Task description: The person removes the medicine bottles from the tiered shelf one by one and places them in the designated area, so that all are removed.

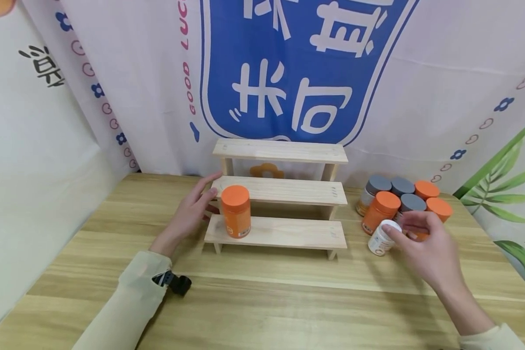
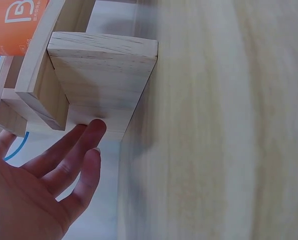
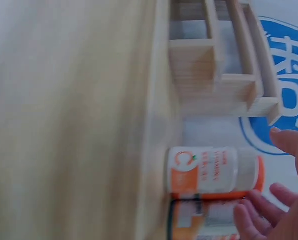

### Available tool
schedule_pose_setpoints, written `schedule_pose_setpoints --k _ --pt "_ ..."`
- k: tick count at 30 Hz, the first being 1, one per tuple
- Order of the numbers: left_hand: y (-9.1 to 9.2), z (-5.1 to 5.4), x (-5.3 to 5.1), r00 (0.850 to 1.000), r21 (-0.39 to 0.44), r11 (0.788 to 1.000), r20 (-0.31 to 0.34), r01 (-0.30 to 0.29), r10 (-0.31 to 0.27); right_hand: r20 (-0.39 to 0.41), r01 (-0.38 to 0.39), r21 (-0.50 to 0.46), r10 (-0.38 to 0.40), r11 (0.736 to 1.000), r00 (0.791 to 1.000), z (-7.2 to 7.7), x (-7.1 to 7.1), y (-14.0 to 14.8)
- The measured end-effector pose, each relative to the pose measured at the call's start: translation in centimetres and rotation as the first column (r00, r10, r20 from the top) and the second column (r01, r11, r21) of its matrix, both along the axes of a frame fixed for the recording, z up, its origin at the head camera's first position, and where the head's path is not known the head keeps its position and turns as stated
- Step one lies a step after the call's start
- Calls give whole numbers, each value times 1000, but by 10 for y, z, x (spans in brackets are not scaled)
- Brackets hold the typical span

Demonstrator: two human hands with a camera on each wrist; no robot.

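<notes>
A three-tier wooden step shelf (image 1: 284,190) stands on the table, with an orange jar (image 1: 236,214) upright at the left of its lowest tier. My left hand (image 1: 191,209) is at the shelf's left end, its fingers (image 2: 91,135) loosely extended beside the boards; whether they touch is unclear. On the right, my right hand (image 1: 428,248) reaches over a small white bottle (image 1: 381,239) with red and orange print. The right wrist view shows that bottle (image 3: 204,170) upright on the table, thumb apart from its cap and fingers close to the cap's other side.
Behind the white bottle, several jars with grey lids (image 1: 402,186) and orange lids (image 1: 427,189) stand close together. A printed cloth (image 1: 157,97) hangs along the back of the wooden table (image 1: 262,301). A dark strap device (image 1: 179,284) sits on the left wrist.
</notes>
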State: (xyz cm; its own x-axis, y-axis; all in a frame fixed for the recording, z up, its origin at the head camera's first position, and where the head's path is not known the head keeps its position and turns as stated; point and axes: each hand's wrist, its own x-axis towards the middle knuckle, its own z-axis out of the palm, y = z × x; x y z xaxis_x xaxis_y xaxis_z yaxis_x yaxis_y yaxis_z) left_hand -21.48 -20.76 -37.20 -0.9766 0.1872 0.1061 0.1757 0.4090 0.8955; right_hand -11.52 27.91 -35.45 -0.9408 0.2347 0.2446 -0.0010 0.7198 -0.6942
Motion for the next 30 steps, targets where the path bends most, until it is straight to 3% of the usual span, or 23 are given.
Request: schedule_pose_setpoints --k 4,10,18,23,30 --pt "0 -1 -1 1000 -1 1000 2 1 -1 -153 -55 6 56 998 987 12 2 -16" --pt "1 0 0 1000 -8 1000 7 -7 7 -270 -252 -7 241 968 932 28 -1 -54" --pt "0 -1 1 1000 -5 1000 7 -8 8 -265 -485 4 469 874 842 40 -18 -109" --pt "0 -2 1 1000 -5 1000 5 -9 9 -202 -551 -8 538 834 818 47 -25 -140" --pt "1 -2 -1 1000 -5 1000 1 -12 12 -146 -599 -35 589 800 795 48 -34 -168"
